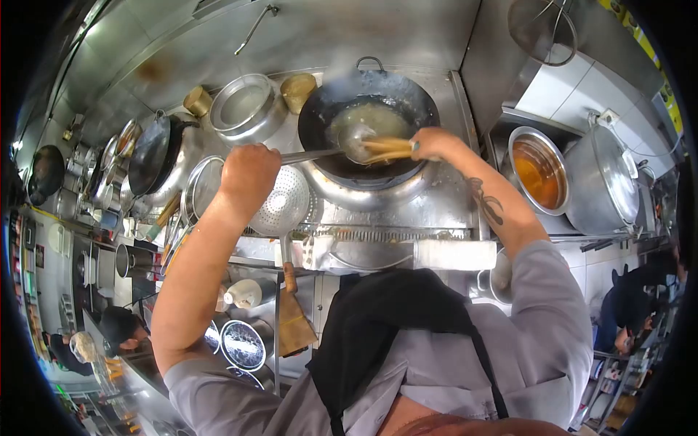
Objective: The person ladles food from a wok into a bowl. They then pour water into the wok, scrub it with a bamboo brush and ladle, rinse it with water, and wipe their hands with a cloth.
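A large black wok [320, 109] with cloudy, steaming liquid [374, 116] inside sits on the stove. My left hand [249, 168] is closed around the handle of a metal ladle [354, 144], whose bowl is over the wok. In my right hand [434, 144] is a light-brown bundle, perhaps a bamboo brush [389, 148]; its tips meet or overlap the ladle bowl. Below my left hand's side of the wok lies a perforated skimmer [280, 203] with a wooden handle.
A metal bowl of orange liquid [539, 174] and a tall lidded pot [603, 182] stand at the right. A strainer over a pot [243, 109] and brass-coloured pots [298, 92] stand behind left. A white cloth [454, 255] hangs at the front rail. Other people are at both sides.
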`<state>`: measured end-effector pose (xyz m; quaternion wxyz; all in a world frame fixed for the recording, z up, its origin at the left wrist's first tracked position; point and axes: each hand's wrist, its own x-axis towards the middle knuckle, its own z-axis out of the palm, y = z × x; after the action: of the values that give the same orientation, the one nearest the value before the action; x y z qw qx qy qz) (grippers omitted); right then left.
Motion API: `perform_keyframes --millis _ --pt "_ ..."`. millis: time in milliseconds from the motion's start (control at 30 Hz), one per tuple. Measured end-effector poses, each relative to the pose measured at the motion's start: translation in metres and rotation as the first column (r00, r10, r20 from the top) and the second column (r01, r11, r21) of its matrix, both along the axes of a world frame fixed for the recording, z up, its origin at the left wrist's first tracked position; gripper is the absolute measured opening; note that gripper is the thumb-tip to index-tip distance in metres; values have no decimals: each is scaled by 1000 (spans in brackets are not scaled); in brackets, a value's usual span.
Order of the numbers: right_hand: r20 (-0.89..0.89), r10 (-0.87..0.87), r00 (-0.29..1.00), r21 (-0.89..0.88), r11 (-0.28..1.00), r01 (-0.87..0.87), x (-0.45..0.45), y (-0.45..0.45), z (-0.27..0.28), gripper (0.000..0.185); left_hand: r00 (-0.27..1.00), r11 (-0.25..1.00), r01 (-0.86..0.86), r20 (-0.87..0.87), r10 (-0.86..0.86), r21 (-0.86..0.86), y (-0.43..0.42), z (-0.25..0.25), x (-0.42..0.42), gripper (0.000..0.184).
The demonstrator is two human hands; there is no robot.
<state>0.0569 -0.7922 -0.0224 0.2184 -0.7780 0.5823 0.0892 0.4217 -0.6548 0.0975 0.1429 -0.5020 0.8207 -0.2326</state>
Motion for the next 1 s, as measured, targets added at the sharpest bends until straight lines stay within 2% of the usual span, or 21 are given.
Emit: perform_keyframes --millis 33,67,133,167,233,300,333,400,500,533,567,633,767,833,900,933,1000 --pt "-106 -7 994 -107 994 -5 -1 0 8 39 1000 1000 -7 -6 7 26 -2 2 1 13" --pt "-92 -59 994 -210 977 39 4 2 10 35 1000 1000 -6 -7 7 26 -4 4 1 13" --pt "-95 -89 992 -263 963 61 23 7 6 33 994 987 -111 33 108 116 -7 12 -8 9" --pt "-96 -111 989 -321 944 74 31 10 3 31 995 988 -103 31 100 116 -11 9 -9 9" --pt "-7 -3 1000 -277 961 1 38 15 -24 34 1000 998 21 -5 -21 -65 -14 4 -4 8" --pt "80 125 989 13 992 -126 28 8 -35 39 1000 996 16 6 -15 -83 -8 6 -4 8" --pt "81 125 989 6 992 -125 24 3 -34 39 1000 994 12 9 -11 -109 -7 7 -5 8" --pt "-34 -38 999 -207 978 30 20 0 -30 37 999 995 16 -27 -19 -103 -8 -2 1 8" --pt "-52 29 998 -263 964 -42 35 13 -32 35 998 997 4 -60 -9 -77 -7 -6 2 8" --pt "87 8 996 -83 997 -1 34 21 -19 33 998 998 -15 -57 11 -60 -5 -3 0 8" --pt "88 9 996 -86 996 -1 29 15 -22 33 998 998 -15 -57 11 -63 -4 -1 -1 8" --pt "-68 45 997 -168 984 -55 23 1 -21 32 997 999 2 -79 -5 -46 -1 2 0 8" --pt "-70 -43 997 -304 953 19 48 7 -35 33 996 999 -35 -83 33 -22 -5 -8 0 8" --pt "-59 -24 998 -271 963 7 47 9 -37 33 991 1000 -14 -130 10 -28 -7 -6 5 7" --pt "-26 66 997 -154 986 -69 29 2 -31 35 991 999 -10 -137 6 -30 -6 -6 10 8" --pt "-118 12 993 -163 986 -32 25 -10 -23 34 989 1000 -1 -148 -3 -29 -6 -8 13 8" --pt "-66 -30 997 -277 961 10 25 -15 -21 31 988 1000 -5 -152 2 -21 -10 -14 16 8"
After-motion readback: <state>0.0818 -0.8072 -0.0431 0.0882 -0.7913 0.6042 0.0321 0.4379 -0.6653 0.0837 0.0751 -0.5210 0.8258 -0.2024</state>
